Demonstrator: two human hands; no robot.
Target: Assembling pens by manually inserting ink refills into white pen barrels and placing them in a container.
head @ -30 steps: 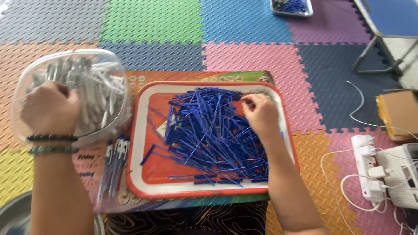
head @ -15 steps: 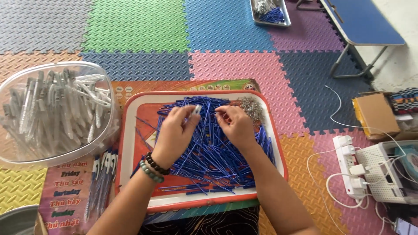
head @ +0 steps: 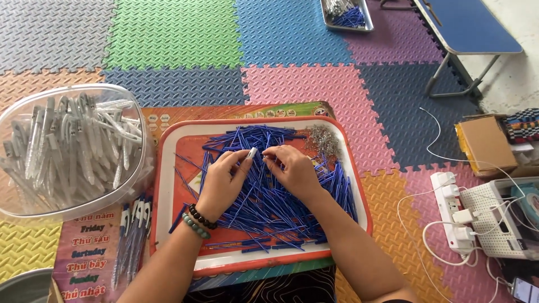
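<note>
Between both hands' fingers, a tiny part stays indistinct.

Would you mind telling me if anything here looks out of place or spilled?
Nothing looks spilled. The blue refills lie jumbled but inside the orange tray, the springs in its corner, and the pen barrels stay in the clear bowl.

A home floor used as a workspace — foam puzzle mats, folding table.

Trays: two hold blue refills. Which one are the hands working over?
The orange-rimmed tray directly under both hands, left hand and right hand; the metal tray lies far off.
</note>
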